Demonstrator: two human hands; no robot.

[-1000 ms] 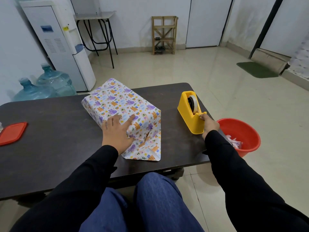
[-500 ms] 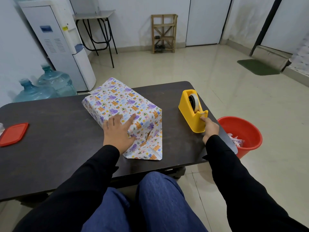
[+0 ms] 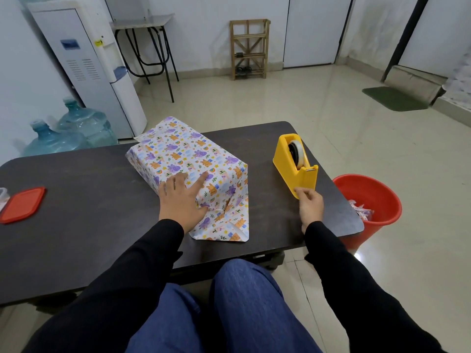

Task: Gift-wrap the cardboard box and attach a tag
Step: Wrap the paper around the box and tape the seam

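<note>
Dead centre on the surface (image 3: 89, 200) sits the box (image 3: 188, 159), papered all over, its long side running off to the far left. Flat on its near end lies the left grip (image 3: 182, 200), released, fingers straight, pressing the side folds down. Below that, the last flap (image 3: 224, 228) is spread out on the surface, not yet folded up.

Over on the right, the right grip (image 3: 311, 206) hovers just beside the near foot of the dispenser (image 3: 295, 164), fingers curled, thumb to forefinger. It may be pinching a clear strip, but I cannot tell; nothing shows between them.

Now the dangers. If that pressing palm lifts to take tape, the folds look ready to spring open and the corners go slack. A loose strip could curl back and stick to itself or to a finger. Pull the flap up crooked and the pattern creases, or cardboard peeks out at a corner. No tag is in sight either, so that part is all to come.

Dark and matte, the surface has rounded corners; a red lid (image 3: 23, 205) lies at its left edge. Off the right end stands a red bucket (image 3: 382, 217) on the floor, with scraps inside. Far left there's a water cooler (image 3: 86, 67) and two blue bottles (image 3: 74, 131); a wooden rack (image 3: 249, 47) stands against the far wall, and a green mat (image 3: 393, 98) lies on glossy pale tiles.
</note>
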